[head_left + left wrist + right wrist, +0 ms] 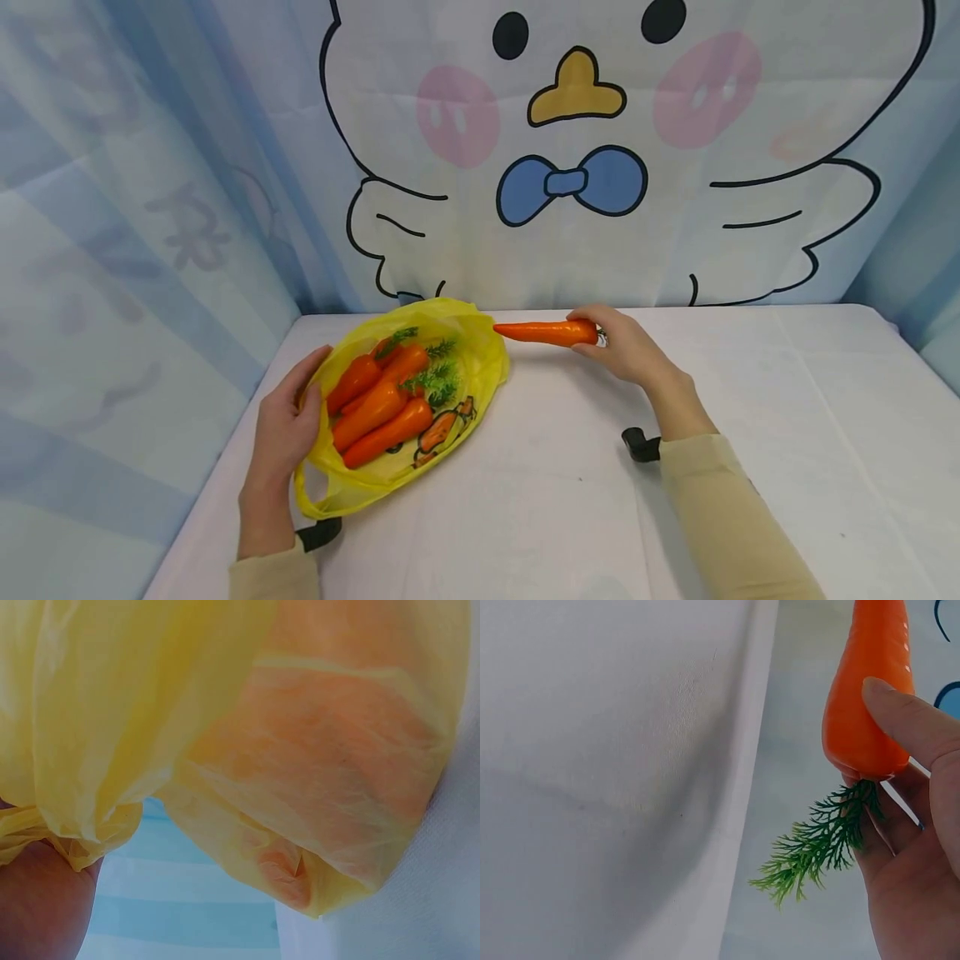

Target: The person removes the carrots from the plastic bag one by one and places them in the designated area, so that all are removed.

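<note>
Cartoon-printed cloth (570, 258) hangs behind a white-covered table (525, 508). The right hand (626, 346) pinches a carrot (547, 332) by its thick end, its tip beside a yellow bag (491, 367) whose rim the left hand (287, 425) grips; whether tip and bag touch is unclear. More carrots (378, 412) overlap inside, hard to count. Black pieces (641, 446) jut beside both sleeves (727, 508), which the frame cuts off.

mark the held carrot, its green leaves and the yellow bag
Held carrot (543, 333), head view: middle of its body
Green leaves (814, 851), right wrist view: middle fronds
Yellow bag (491, 362), head view: right rim
</note>
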Tool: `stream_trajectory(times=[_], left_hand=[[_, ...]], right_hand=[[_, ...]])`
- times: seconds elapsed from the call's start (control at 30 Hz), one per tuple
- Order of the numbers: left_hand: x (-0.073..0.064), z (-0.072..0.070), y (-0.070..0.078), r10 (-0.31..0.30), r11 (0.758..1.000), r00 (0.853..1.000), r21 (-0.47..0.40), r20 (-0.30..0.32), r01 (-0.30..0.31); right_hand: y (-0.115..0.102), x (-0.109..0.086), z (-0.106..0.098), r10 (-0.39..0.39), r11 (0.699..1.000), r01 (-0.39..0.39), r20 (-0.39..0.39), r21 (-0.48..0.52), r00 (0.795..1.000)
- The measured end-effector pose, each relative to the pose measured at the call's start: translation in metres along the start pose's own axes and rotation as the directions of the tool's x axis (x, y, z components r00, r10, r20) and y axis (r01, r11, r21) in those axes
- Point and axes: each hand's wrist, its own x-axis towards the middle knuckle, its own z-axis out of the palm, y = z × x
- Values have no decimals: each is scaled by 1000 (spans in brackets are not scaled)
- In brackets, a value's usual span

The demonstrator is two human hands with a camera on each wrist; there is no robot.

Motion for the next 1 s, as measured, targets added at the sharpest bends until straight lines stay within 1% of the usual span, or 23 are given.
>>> stream_trajectory(times=[0.3, 0.7, 0.8, 1.0], left_hand=[[-1, 0, 1, -2, 1000, 1000, -7, 4, 2], [-1, -1, 2, -15, 1000, 1000, -21, 9, 15], [-1, 0, 2, -19, 1000, 1000, -19, 12, 19], [0, 0, 2, -16, 1000, 1000, -11, 9, 16]], right_hand=[[7, -4, -6, 40, 999, -39, 21, -20, 999], [19, 3, -3, 106, 994, -104, 63, -28, 992], [23, 4, -2, 111, 993, -108, 73, -38, 991], [28, 7, 0, 96, 995, -92, 84, -49, 992]])
